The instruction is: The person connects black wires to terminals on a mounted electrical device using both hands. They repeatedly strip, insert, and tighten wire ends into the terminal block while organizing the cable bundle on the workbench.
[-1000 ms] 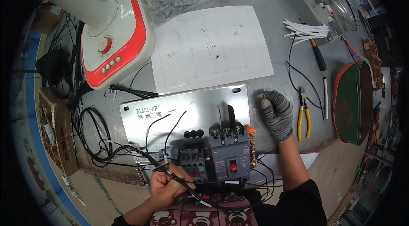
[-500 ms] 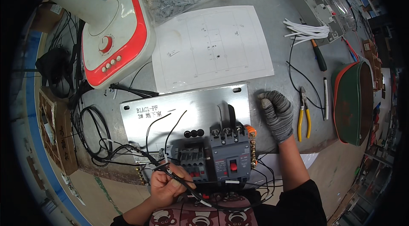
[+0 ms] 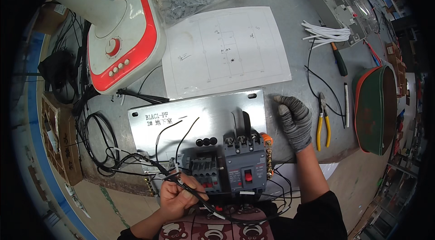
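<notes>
Nothing has shifted: bare left hand (image 3: 177,198) pinches thin black wires (image 3: 195,197); knit-gloved right hand (image 3: 295,121) rests spread on grey table (image 3: 299,9).

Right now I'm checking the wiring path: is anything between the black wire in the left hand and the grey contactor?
Nothing visible. The left hand pinches the black wire right beside the grey contactor; only other loose wires lie there.
</notes>
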